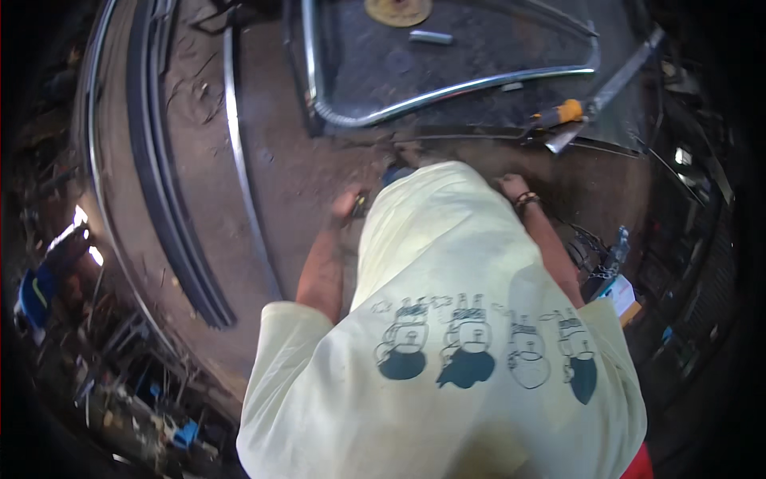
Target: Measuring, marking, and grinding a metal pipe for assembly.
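Note:
My left hand (346, 203) is low over the brown floor, left of my pale yellow shirt. Its fingers are curled at a small dark thing with a yellow patch (361, 204), too blurred to name. On the other side of the shirt, my right hand (511, 187) is closed, a dark bracelet (526, 198) at its wrist. Whether anything is inside that fist is hidden. Beyond both hands, a bent shiny metal tube (447, 96) rests on a dark flat panel (479, 48). A yellow-and-dark tool (560, 115) lies at the panel's near right.
Left of me run a thin metal strip (233, 120) and several long dark metal bars (152, 160). Short tube pieces (431, 37) and a round tan disc (397, 9) lie on the panel. A long flat bar (630, 70) crosses its right corner. Clutter (144, 399) fills the lower left.

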Action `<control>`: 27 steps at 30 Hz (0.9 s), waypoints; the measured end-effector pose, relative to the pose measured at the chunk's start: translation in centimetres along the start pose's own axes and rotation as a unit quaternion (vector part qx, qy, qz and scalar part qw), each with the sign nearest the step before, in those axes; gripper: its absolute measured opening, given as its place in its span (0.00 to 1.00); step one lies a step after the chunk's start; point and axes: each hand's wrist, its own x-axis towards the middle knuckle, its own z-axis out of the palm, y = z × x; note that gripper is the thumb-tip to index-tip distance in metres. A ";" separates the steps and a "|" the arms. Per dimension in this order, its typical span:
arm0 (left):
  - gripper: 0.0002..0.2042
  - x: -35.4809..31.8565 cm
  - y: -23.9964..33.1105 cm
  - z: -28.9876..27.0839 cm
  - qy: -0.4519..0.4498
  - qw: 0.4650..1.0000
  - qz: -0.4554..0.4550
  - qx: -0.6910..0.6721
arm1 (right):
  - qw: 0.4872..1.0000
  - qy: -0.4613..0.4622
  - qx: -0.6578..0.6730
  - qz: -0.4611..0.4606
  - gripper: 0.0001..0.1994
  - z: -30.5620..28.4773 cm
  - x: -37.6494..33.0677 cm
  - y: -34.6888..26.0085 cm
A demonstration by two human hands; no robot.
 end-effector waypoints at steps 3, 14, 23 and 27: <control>0.20 0.2 -4.5 -5.0 -0.042 0.807 0.399 0.433 | 0.996 -0.025 -0.052 -0.062 0.19 2.5 3.3 1.8; 0.16 -0.7 12.4 4.1 -0.044 0.997 -0.062 0.018 | 0.989 0.037 0.067 -0.124 0.12 2.0 -2.3 -2.6; 0.11 -0.6 10.7 8.7 -0.063 0.994 -0.091 0.021 | 0.948 -0.018 0.308 0.076 0.17 3.4 -3.2 9.9; 0.09 -3.4 7.9 16.0 -0.103 0.993 -0.036 0.041 | 0.951 0.044 0.301 0.050 0.11 4.6 -3.3 16.4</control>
